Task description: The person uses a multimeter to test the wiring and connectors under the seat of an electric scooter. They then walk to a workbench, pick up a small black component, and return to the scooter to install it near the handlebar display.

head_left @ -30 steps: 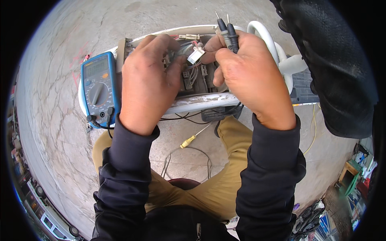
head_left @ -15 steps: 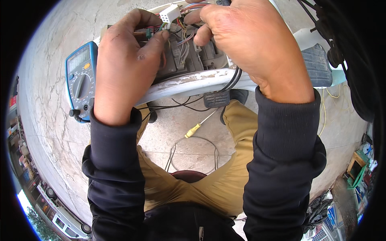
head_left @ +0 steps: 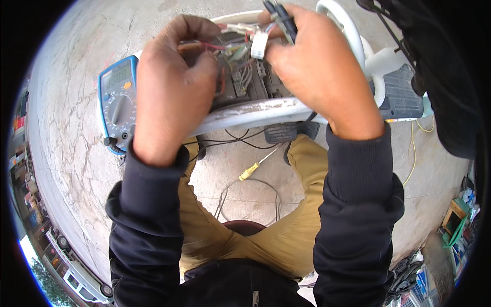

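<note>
White connector beside black test probes.
I see the right hand gripping the probes; the left hand curls at wires, grip unclear.

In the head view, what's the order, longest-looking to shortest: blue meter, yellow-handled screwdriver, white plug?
1. Blue meter
2. Yellow-handled screwdriver
3. White plug

The screwdriver lies farther from the camera, so real lengths may differ.

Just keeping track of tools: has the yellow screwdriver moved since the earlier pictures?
No. Against the thin dark loop on the floor, the yellow screwdriver has not visibly shifted; it still lies by the loop's far edge.
</note>
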The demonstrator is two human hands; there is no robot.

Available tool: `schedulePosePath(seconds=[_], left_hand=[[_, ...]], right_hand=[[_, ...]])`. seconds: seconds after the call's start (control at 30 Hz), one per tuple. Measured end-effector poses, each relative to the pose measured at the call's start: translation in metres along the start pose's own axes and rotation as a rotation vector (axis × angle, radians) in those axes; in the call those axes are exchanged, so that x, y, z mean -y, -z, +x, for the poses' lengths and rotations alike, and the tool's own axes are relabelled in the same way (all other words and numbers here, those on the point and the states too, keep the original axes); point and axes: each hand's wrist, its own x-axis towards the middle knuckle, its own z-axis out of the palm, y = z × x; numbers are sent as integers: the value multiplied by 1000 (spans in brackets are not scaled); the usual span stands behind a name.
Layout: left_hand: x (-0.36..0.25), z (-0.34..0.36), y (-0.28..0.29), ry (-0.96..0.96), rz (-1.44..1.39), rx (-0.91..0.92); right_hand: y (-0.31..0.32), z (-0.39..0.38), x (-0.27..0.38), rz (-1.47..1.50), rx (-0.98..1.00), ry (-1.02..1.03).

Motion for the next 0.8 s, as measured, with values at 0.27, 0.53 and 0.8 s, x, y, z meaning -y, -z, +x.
schedulePosePath(seconds=[0.27,0.53,0.8], left_hand=[[1,-21,-3,-233,61,-79],[-1,-41,2,-413,303,63],[-2,-45,5,-447,299,147]], right_hand=[[6,-14,-6,16,96,-124],[5,-4,15,572,113,-498],[-11,5,22,233,-81,-268]])
